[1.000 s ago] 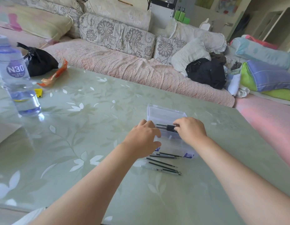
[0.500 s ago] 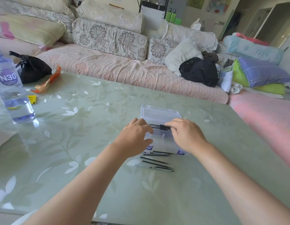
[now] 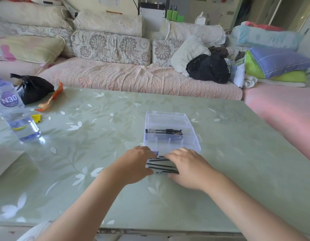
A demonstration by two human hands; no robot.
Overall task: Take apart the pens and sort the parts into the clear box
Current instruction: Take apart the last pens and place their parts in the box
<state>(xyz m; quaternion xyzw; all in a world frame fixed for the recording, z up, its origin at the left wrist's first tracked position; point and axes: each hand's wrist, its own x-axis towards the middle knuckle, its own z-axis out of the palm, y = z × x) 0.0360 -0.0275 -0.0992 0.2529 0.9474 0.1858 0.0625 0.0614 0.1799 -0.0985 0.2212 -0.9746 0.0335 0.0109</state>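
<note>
A clear plastic box [image 3: 194, 143] with its lid laid back stands open on the green table. Black pen barrels [image 3: 163, 131] lie in its far compartment. Several thin black refills [image 3: 161, 166] lie on the table just in front of the box. My left hand [image 3: 135, 164] rests at the refills' left ends and my right hand [image 3: 187, 166] at their right ends, both palm down with fingers over them. Whether either hand grips a refill is hidden by the fingers.
A water bottle [image 3: 15, 112] stands at the table's left. A black bag [image 3: 34, 88], an orange wrapper [image 3: 50, 100] and a small yellow item [image 3: 36, 117] lie behind it. A sofa with cushions runs along the far table edge.
Both hands left the pen barrels in the box's far compartment and came back toward me to the refills in front of the box.
</note>
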